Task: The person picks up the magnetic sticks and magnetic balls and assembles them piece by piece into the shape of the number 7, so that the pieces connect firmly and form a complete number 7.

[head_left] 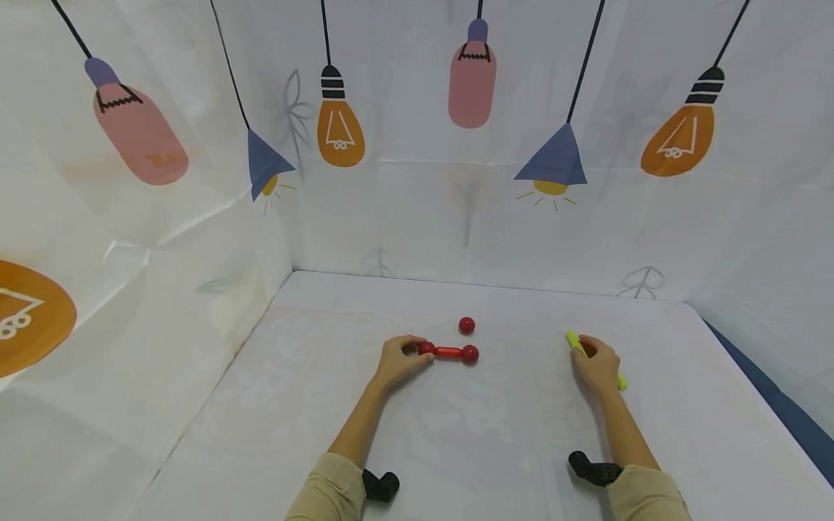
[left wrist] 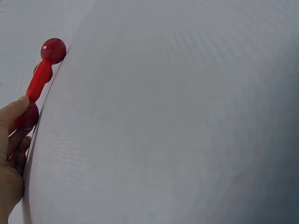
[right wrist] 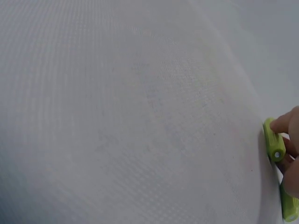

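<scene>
My left hand (head_left: 396,359) pinches a red ball (head_left: 426,348) between thumb and fingers. That ball sits at the near end of a red ribbed stick (head_left: 448,352), with a second red ball (head_left: 470,354) at its other end. Just beyond lies a loose red ball (head_left: 466,325), partly hidden behind the stick in the left wrist view. On the right side, my right hand (head_left: 597,365) holds a yellow-green stick (right wrist: 274,143) by thumb and fingertips. Another yellow-green stick (right wrist: 289,204) shows below the hand in the right wrist view, partly covered by it.
White sheeting covers the table (head_left: 482,427). A white wall sheet (head_left: 404,210) printed with lamps rises at the back and sides. Black wrist mounts (head_left: 381,486) stick out from both beige sleeves (head_left: 329,488).
</scene>
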{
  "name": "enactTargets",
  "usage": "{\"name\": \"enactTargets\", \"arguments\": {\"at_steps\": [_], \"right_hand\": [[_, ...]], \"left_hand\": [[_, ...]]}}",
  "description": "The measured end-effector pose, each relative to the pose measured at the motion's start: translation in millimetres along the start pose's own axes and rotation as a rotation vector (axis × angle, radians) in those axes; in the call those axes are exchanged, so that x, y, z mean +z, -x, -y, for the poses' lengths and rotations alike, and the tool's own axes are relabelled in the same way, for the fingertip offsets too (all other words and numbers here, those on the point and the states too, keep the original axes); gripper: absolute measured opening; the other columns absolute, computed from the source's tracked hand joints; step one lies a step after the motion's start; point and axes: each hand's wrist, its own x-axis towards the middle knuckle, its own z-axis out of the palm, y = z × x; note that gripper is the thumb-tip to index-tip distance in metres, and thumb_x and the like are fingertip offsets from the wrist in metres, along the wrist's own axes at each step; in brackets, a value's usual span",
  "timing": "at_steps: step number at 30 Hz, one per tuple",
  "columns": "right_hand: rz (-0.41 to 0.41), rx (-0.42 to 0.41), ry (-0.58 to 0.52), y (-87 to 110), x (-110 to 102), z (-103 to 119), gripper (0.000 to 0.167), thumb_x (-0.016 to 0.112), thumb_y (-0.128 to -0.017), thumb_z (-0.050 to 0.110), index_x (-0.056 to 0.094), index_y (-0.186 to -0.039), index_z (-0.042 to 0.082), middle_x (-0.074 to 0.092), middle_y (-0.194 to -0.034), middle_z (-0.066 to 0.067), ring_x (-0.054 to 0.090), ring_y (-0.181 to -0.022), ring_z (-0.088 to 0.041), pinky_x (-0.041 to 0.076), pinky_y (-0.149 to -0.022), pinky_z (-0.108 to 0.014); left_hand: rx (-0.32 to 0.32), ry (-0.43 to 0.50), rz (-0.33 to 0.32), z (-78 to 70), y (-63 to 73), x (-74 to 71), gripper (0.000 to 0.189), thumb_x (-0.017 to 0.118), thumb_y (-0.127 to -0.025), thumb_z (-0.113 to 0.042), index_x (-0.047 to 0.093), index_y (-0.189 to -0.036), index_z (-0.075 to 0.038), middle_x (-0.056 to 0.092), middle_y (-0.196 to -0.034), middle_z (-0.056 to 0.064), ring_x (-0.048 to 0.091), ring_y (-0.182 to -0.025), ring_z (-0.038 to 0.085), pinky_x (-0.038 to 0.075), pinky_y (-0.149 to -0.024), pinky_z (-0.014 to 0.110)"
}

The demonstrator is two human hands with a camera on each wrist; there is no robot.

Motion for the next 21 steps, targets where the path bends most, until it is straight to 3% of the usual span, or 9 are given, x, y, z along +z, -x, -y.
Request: {"name": "enactTargets", "arguments": {"at_steps": [7,14,21], "right_hand": [[0.064,0.028,0.033,-0.5,-0.9,3.9,0.045,0.052,-0.091,0.01,0.046,-0.126,-0.016,0.052,-0.12,-0.035,0.049,-0.111,-0.043,0.038,-0.095,-0.05],[0.061,0.015,0.127,-3.0,0.1,7.3,0.047,0.058,-0.088,0.012,0.048,-0.121,-0.02,0.054,-0.112,-0.037,0.05,-0.105,-0.046,0.039,-0.092,-0.054],[0.094,0.082,0.111,-4.7,-1.1,9.9,0.048,0.049,-0.089,0.013,0.046,-0.122,-0.022,0.05,-0.117,-0.038,0.046,-0.111,-0.048,0.036,-0.095,-0.055]], "left_hand": [[-0.01,0.002,-0.001,-1.1,1.0,-0.8,0.034,0.077,-0.077,-0.024,0.071,-0.104,-0.003,0.069,-0.099,0.009,0.06,-0.09,0.022,0.048,-0.081,0.034],[-0.009,-0.003,0.001,-1.2,1.4,-1.6,0.034,0.077,-0.078,-0.024,0.071,-0.104,-0.003,0.069,-0.098,0.008,0.06,-0.089,0.021,0.049,-0.08,0.033],[0.012,-0.005,0.0,-0.7,1.6,-2.1,0.034,0.077,-0.077,-0.024,0.071,-0.103,-0.003,0.069,-0.098,0.009,0.06,-0.088,0.021,0.048,-0.078,0.031]]}}
